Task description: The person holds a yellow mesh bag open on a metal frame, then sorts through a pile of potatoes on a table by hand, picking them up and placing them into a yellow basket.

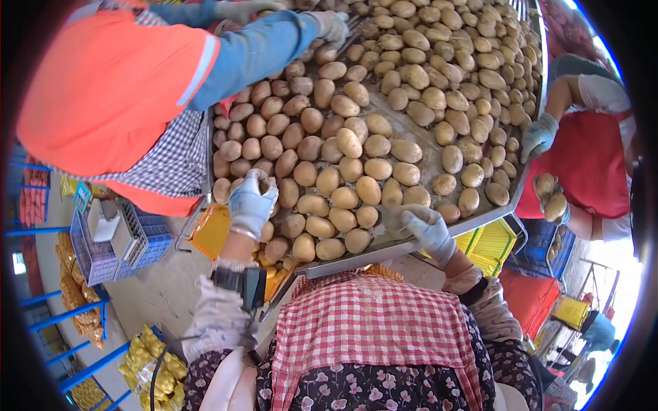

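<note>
Many brown potatoes (327,180) lie on a metal sorting table (439,229). My left hand (251,205), in a pale glove with dirty fingertips, is over potatoes near the table's left front corner. Its fingers are curled in; whatever they may hold is hidden. By the front edge, my right hand (428,231), also gloved, reaches left beside the potatoes. Motion smears its fingertips and a greyish patch around them, so I cannot see whether it grips anything. A yellow-orange crate (211,233) hangs below the left corner, with potatoes at its edge.
At left, a person in an orange vest (116,103) reaches over the table. A person in a red apron (579,164) at right has one gloved hand (539,137) at the rim and holds potatoes (550,197). Yellow crates (483,246) and blue crates (130,236) stand below.
</note>
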The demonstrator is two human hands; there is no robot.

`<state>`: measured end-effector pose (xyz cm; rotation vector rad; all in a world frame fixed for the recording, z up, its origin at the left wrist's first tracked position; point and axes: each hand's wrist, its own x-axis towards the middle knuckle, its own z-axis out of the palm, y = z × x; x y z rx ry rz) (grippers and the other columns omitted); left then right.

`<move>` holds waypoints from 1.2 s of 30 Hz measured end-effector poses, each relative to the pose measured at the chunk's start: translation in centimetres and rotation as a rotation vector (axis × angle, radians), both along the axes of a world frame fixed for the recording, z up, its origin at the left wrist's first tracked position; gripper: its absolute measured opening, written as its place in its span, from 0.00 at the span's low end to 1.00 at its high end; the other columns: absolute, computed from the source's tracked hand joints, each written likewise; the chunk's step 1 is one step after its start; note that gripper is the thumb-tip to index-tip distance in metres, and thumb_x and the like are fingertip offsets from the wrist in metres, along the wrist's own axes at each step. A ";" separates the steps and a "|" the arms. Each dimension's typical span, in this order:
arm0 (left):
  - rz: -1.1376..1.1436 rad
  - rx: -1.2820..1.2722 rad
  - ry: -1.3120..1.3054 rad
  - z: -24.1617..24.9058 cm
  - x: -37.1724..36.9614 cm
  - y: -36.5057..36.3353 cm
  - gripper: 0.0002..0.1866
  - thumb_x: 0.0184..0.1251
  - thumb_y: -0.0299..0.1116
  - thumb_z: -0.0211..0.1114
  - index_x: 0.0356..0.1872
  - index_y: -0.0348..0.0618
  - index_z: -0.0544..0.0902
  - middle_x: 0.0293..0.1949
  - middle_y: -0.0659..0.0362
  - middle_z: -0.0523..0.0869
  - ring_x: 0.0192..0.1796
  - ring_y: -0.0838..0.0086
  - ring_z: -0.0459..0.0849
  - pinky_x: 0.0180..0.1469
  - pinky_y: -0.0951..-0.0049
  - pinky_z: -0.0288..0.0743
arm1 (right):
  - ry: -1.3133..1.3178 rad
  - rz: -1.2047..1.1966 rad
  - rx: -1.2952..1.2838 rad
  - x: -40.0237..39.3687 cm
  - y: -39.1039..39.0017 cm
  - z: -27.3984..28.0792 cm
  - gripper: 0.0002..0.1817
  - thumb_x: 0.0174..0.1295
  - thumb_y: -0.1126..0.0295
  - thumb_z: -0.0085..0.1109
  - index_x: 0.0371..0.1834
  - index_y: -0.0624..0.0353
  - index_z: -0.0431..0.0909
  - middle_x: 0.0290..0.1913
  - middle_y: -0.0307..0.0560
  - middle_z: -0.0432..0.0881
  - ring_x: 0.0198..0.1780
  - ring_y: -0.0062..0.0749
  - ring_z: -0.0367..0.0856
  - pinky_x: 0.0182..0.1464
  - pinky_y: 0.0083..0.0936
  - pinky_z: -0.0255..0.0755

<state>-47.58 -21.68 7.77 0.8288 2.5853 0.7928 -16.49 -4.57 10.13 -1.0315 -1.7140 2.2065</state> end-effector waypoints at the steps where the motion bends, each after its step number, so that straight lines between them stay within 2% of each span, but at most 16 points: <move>1: -0.096 0.166 -0.101 0.1 1.3 0.2 0.12 0.64 0.37 0.64 0.43 0.43 0.79 0.34 0.50 0.86 0.37 0.56 0.86 0.43 0.62 0.78 | -0.006 -0.019 -0.001 -0.3 -0.3 1.3 0.18 0.71 0.61 0.52 0.55 0.63 0.77 0.41 0.42 0.85 0.39 0.29 0.83 0.43 0.25 0.77; 3: -0.413 0.460 -0.244 3.8 6.5 3.6 0.13 0.65 0.34 0.65 0.48 0.42 0.79 0.34 0.53 0.86 0.37 0.63 0.86 0.43 0.66 0.79 | 0.257 -0.306 -0.523 -3.0 -1.3 5.3 0.18 0.70 0.63 0.52 0.56 0.63 0.76 0.41 0.42 0.84 0.35 0.24 0.81 0.40 0.19 0.75; 4: -0.589 0.674 -0.292 3.3 8.6 5.2 0.19 0.63 0.35 0.66 0.54 0.42 0.78 0.42 0.51 0.85 0.44 0.60 0.84 0.49 0.66 0.76 | 0.261 -0.312 -0.507 -3.4 -0.8 5.3 0.18 0.70 0.63 0.52 0.56 0.63 0.76 0.41 0.42 0.84 0.35 0.24 0.81 0.40 0.19 0.75; 5: -0.696 0.623 -0.137 3.4 10.2 6.4 0.25 0.64 0.42 0.64 0.60 0.45 0.75 0.55 0.48 0.79 0.58 0.57 0.77 0.61 0.60 0.68 | 0.244 -0.233 -0.519 -3.8 -0.2 4.9 0.18 0.69 0.63 0.53 0.56 0.61 0.76 0.41 0.43 0.84 0.33 0.24 0.80 0.37 0.19 0.74; 7: -0.722 0.426 0.321 1.2 10.0 7.5 0.29 0.64 0.49 0.60 0.64 0.48 0.73 0.62 0.48 0.72 0.66 0.54 0.68 0.68 0.55 0.57 | 0.228 -0.156 -0.524 -3.5 1.5 4.5 0.18 0.68 0.63 0.53 0.56 0.60 0.75 0.41 0.44 0.83 0.32 0.23 0.79 0.35 0.18 0.73; 9: -0.727 0.206 0.427 0.4 8.8 4.6 0.31 0.64 0.51 0.58 0.66 0.47 0.71 0.64 0.47 0.71 0.67 0.52 0.67 0.69 0.55 0.56 | 0.058 -0.244 -0.256 -1.2 4.2 4.1 0.15 0.66 0.64 0.54 0.52 0.57 0.78 0.37 0.42 0.84 0.28 0.23 0.77 0.30 0.19 0.71; 12: -0.713 -0.067 0.671 0.6 7.9 -0.3 0.30 0.61 0.50 0.60 0.63 0.49 0.73 0.64 0.47 0.72 0.67 0.53 0.68 0.66 0.56 0.60 | -0.301 -0.348 0.732 1.5 7.0 1.1 0.14 0.66 0.60 0.54 0.44 0.58 0.80 0.33 0.45 0.85 0.34 0.31 0.83 0.35 0.27 0.77; 13: -0.715 -0.066 0.664 0.8 7.7 -0.5 0.30 0.61 0.50 0.60 0.63 0.49 0.73 0.64 0.47 0.72 0.67 0.53 0.68 0.66 0.56 0.60 | -0.308 -0.347 0.731 1.7 6.5 0.0 0.14 0.66 0.60 0.54 0.44 0.58 0.80 0.33 0.45 0.85 0.34 0.31 0.83 0.35 0.27 0.77; 15: -0.675 -0.505 0.238 3.0 7.1 0.0 0.31 0.60 0.49 0.60 0.64 0.49 0.73 0.61 0.47 0.74 0.63 0.52 0.72 0.62 0.56 0.66 | -0.765 0.223 1.141 0.9 4.7 -1.9 0.15 0.65 0.56 0.54 0.44 0.55 0.80 0.37 0.53 0.85 0.40 0.43 0.85 0.42 0.36 0.78; 16: -0.615 -0.659 -0.114 5.2 5.8 2.4 0.31 0.60 0.48 0.61 0.63 0.48 0.73 0.57 0.47 0.77 0.58 0.51 0.76 0.59 0.54 0.70 | -0.767 0.217 1.141 -0.3 4.1 -1.1 0.15 0.65 0.56 0.54 0.44 0.55 0.80 0.37 0.53 0.85 0.40 0.43 0.85 0.42 0.36 0.78; 17: -0.618 -0.657 -0.110 4.4 5.6 3.8 0.31 0.60 0.48 0.61 0.63 0.48 0.73 0.57 0.47 0.77 0.58 0.51 0.76 0.59 0.54 0.70 | -0.725 0.240 1.043 -1.7 3.3 0.2 0.16 0.65 0.55 0.54 0.45 0.53 0.80 0.38 0.52 0.84 0.41 0.47 0.84 0.43 0.38 0.77; 19: -0.590 0.300 0.544 1.9 6.0 6.3 0.33 0.60 0.49 0.61 0.67 0.47 0.69 0.62 0.46 0.73 0.64 0.50 0.71 0.66 0.53 0.63 | -0.688 0.249 0.937 -2.6 3.1 0.9 0.16 0.64 0.55 0.54 0.47 0.51 0.79 0.40 0.52 0.83 0.42 0.51 0.82 0.43 0.41 0.76; 23: -0.660 0.226 0.608 0.6 7.1 9.4 0.40 0.59 0.48 0.63 0.71 0.43 0.62 0.70 0.46 0.63 0.72 0.50 0.60 0.74 0.52 0.48 | -0.537 -0.037 1.131 -3.7 7.3 0.5 0.22 0.62 0.50 0.55 0.53 0.49 0.77 0.45 0.54 0.83 0.47 0.51 0.82 0.47 0.41 0.75; 26: -0.619 0.059 0.497 -2.2 5.0 9.2 0.46 0.59 0.56 0.61 0.74 0.45 0.56 0.75 0.48 0.54 0.76 0.50 0.51 0.76 0.50 0.39 | -0.778 0.350 1.013 -6.3 8.1 2.7 0.33 0.59 0.44 0.57 0.66 0.46 0.67 0.58 0.57 0.77 0.59 0.51 0.76 0.58 0.39 0.71; 34: -0.498 -0.071 0.675 -2.2 2.7 12.2 0.40 0.62 0.57 0.57 0.70 0.42 0.63 0.72 0.48 0.59 0.73 0.47 0.55 0.73 0.44 0.45 | -0.792 0.438 0.963 -7.2 10.1 1.1 0.29 0.61 0.52 0.57 0.63 0.52 0.69 0.56 0.55 0.79 0.56 0.48 0.80 0.51 0.39 0.78; 36: -0.621 0.162 0.461 -2.1 3.8 8.9 0.40 0.62 0.56 0.57 0.70 0.40 0.64 0.72 0.48 0.60 0.73 0.45 0.55 0.73 0.44 0.45 | -0.105 0.028 0.159 -4.6 10.3 -0.7 0.27 0.63 0.53 0.52 0.61 0.58 0.70 0.51 0.53 0.82 0.50 0.43 0.84 0.40 0.33 0.81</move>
